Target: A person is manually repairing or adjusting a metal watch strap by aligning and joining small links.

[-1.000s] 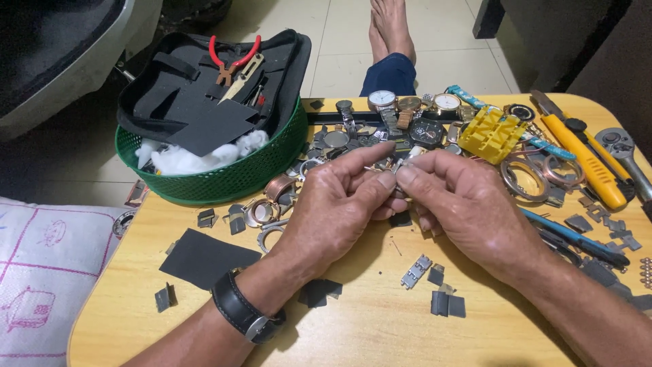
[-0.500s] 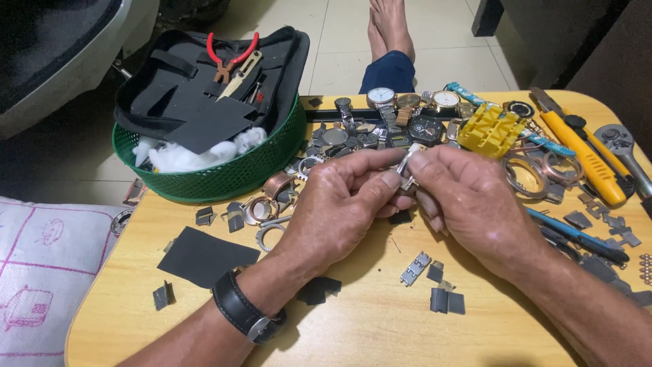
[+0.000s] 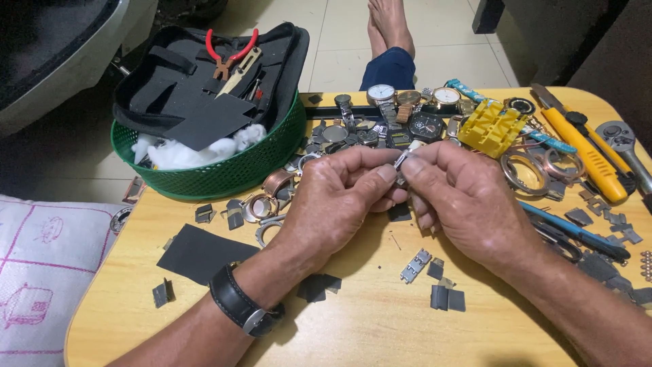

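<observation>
Hands barely shifted since earlier frame: left hand (image 3: 339,197) and right hand (image 3: 462,197) both pinch small metal link (image 3: 401,162), probably watch-band piece. Yellow table (image 3: 367,333) cluttered; tiled floor (image 3: 339,41) beyond.

Hidden and cut-off parts around the two hands

The small metal piece (image 3: 401,161) pinched between the left hand (image 3: 336,200) and the right hand (image 3: 462,197) is mostly covered by fingertips, so its shape cannot be told. The ratchet tool (image 3: 621,139) and the dark strips (image 3: 635,295) run off the right edge. The pink-lined cloth (image 3: 41,272) is cut by the left edge, and the worktop (image 3: 367,333) by the bottom edge. The watch faces (image 3: 407,112) are too small to read.
</observation>
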